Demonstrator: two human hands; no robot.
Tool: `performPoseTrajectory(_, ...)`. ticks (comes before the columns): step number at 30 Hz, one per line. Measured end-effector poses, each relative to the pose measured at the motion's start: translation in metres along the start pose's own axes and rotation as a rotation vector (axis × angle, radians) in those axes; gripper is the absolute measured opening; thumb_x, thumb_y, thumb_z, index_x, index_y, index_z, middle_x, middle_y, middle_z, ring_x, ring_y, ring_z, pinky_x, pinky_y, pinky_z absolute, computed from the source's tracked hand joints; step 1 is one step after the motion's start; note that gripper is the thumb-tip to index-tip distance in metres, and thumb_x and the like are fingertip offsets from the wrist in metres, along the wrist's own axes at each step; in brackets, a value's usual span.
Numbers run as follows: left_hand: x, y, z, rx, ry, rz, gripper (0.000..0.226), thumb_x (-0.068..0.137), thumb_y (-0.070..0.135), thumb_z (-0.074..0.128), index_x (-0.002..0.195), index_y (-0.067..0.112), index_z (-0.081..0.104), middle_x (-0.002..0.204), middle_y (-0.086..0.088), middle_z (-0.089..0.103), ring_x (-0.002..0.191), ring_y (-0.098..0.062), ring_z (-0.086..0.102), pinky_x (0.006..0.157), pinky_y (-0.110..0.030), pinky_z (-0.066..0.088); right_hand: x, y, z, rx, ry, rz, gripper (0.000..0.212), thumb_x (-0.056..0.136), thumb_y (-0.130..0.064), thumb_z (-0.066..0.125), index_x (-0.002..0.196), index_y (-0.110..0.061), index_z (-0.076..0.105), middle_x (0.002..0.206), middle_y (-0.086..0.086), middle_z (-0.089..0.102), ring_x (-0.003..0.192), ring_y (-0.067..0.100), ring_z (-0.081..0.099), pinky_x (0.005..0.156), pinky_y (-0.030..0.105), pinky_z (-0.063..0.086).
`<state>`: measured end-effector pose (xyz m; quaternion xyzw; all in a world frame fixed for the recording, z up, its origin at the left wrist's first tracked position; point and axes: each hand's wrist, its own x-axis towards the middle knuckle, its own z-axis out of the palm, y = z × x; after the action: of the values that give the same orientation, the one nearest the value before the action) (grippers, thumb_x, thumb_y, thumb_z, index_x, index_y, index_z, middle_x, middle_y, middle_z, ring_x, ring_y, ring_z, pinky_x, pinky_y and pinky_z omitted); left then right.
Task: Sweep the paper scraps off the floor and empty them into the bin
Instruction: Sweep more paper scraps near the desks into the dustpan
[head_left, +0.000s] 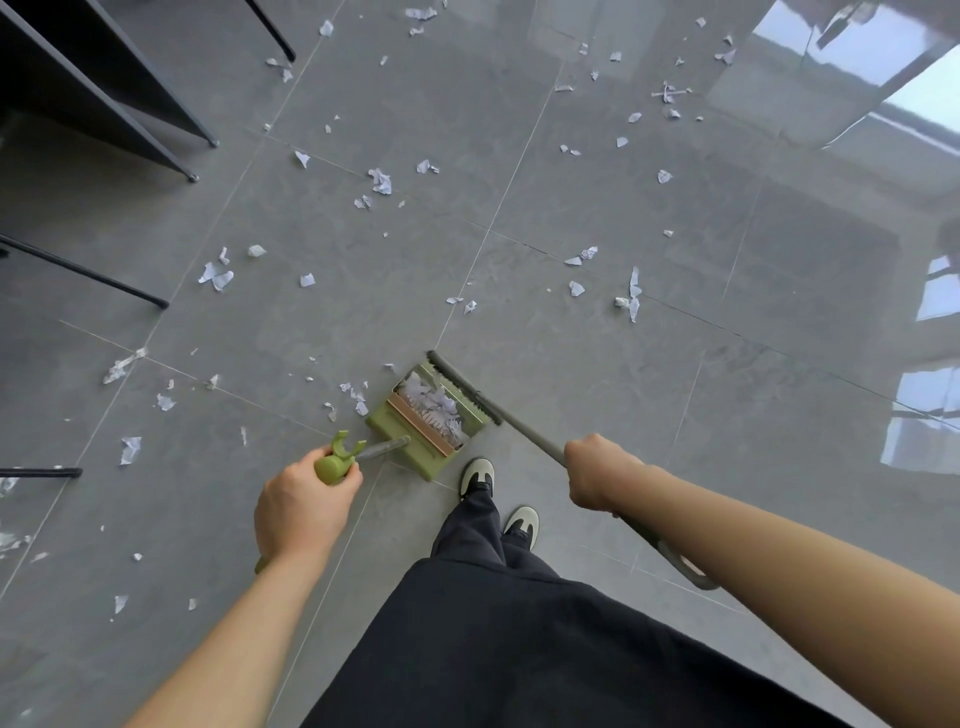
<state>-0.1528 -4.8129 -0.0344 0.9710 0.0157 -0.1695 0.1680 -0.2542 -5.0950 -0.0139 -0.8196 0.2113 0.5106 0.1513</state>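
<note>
A green dustpan (410, 447) stands on the grey tiled floor just ahead of my feet, with a heap of white paper scraps (434, 402) inside it. My left hand (304, 506) grips the green top of its upright handle (337, 462). My right hand (597, 470) grips the grey broom handle (535, 434). The broom's dark head (462, 387) lies along the pan's right edge. Several loose scraps (353, 395) lie just left of the pan. No bin is in view.
Paper scraps (379, 181) are scattered over the floor ahead and to the left. Black desk legs (83, 273) and dark furniture (78, 78) stand along the left side. My shoes (478, 475) are right behind the pan. Window glare falls on the right floor.
</note>
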Motion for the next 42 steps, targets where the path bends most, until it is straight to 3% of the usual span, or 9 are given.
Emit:
performPoseTrajectory(4, -0.003, -0.003, -0.005, -0.008, 0.004, -0.008, 0.021, 0.079, 0.032, 0.075, 0.073, 0.014, 0.067, 0.056, -0.005, 0.048, 0.062, -0.035, 0.048, 0.057, -0.034, 0.042, 0.0, -0.003, -0.01, 0.004, 0.028, 0.023, 0.029, 0.091, 0.0, 0.045, 0.119, -0.002, 0.053, 0.076, 0.006, 0.038, 0.052, 0.02, 0.048, 0.038, 0.026, 0.042)
performPoseTrajectory(10, -0.01, -0.018, -0.015, -0.008, 0.008, -0.015, 0.022, 0.079, 0.032, 0.075, 0.07, 0.014, 0.065, 0.054, -0.006, 0.051, 0.061, -0.036, 0.05, 0.056, -0.034, 0.043, 0.006, -0.015, -0.016, -0.009, 0.05, 0.022, 0.009, 0.088, 0.001, 0.045, 0.094, -0.007, 0.045, 0.075, 0.009, 0.043, 0.049, 0.022, 0.052, 0.038, 0.028, 0.044)
performPoseTrajectory(16, -0.017, -0.034, -0.024, -0.012, 0.015, -0.059, 0.022, 0.079, 0.032, 0.076, 0.07, 0.015, 0.066, 0.055, -0.008, 0.053, 0.061, -0.037, 0.05, 0.056, -0.035, 0.044, 0.009, -0.03, -0.014, -0.035, 0.019, -0.025, 0.01, 0.088, 0.003, 0.043, 0.093, -0.006, 0.044, 0.073, 0.009, 0.043, 0.047, 0.021, 0.05, 0.036, 0.027, 0.042)
performPoseTrajectory(21, -0.02, -0.043, -0.029, -0.009, 0.011, -0.078, 0.023, 0.078, 0.032, 0.076, 0.066, 0.018, 0.063, 0.055, -0.006, 0.053, 0.06, -0.037, 0.05, 0.055, -0.034, 0.044, 0.021, -0.04, -0.01, -0.078, -0.011, -0.058, 0.021, 0.089, 0.003, 0.043, 0.106, -0.004, 0.053, 0.075, 0.008, 0.043, 0.048, 0.019, 0.05, 0.038, 0.026, 0.04)
performPoseTrajectory(28, -0.024, -0.038, -0.034, -0.01, 0.017, -0.122, 0.021, 0.079, 0.03, 0.076, 0.066, 0.018, 0.063, 0.052, -0.006, 0.053, 0.059, -0.038, 0.05, 0.056, -0.035, 0.046, 0.059, -0.045, -0.014, -0.134, -0.026, -0.087, 0.009, 0.088, -0.003, 0.045, 0.092, -0.009, 0.05, 0.081, 0.009, 0.052, 0.064, 0.026, 0.054, 0.052, 0.029, 0.045)
performPoseTrajectory(31, -0.022, -0.028, -0.034, -0.004, 0.031, -0.138, 0.018, 0.079, 0.029, 0.076, 0.068, 0.018, 0.066, 0.052, -0.007, 0.052, 0.059, -0.037, 0.049, 0.056, -0.034, 0.044, 0.078, -0.036, -0.025, -0.107, -0.025, -0.063, 0.011, 0.088, -0.004, 0.042, 0.093, -0.009, 0.051, 0.076, 0.007, 0.049, 0.057, 0.02, 0.05, 0.045, 0.027, 0.039)
performPoseTrajectory(38, -0.016, 0.016, -0.02, -0.015, 0.068, -0.199, 0.019, 0.079, 0.03, 0.075, 0.068, 0.02, 0.065, 0.051, -0.004, 0.05, 0.06, -0.037, 0.05, 0.056, -0.032, 0.039, 0.116, -0.014, -0.079, -0.038, -0.039, -0.051, 0.009, 0.088, -0.005, 0.042, 0.083, -0.007, 0.049, 0.069, 0.007, 0.054, 0.053, 0.019, 0.051, 0.046, 0.025, 0.041)
performPoseTrajectory(40, -0.015, 0.028, -0.021, -0.014, 0.065, -0.202, 0.019, 0.079, 0.031, 0.075, 0.069, 0.019, 0.065, 0.051, -0.005, 0.051, 0.06, -0.037, 0.05, 0.056, -0.033, 0.04, 0.122, -0.013, -0.089, -0.026, -0.042, -0.046, 0.009, 0.088, -0.006, 0.042, 0.083, -0.006, 0.05, 0.06, 0.006, 0.056, 0.051, 0.019, 0.05, 0.044, 0.025, 0.038)
performPoseTrajectory(42, -0.011, 0.049, -0.013, -0.025, 0.084, -0.219, 0.018, 0.079, 0.03, 0.075, 0.07, 0.018, 0.066, 0.051, -0.005, 0.051, 0.06, -0.038, 0.05, 0.056, -0.033, 0.04, 0.133, 0.001, -0.105, 0.013, -0.06, -0.033, 0.013, 0.087, -0.006, 0.039, 0.079, -0.005, 0.049, 0.038, 0.003, 0.055, 0.048, 0.019, 0.051, 0.042, 0.023, 0.038)
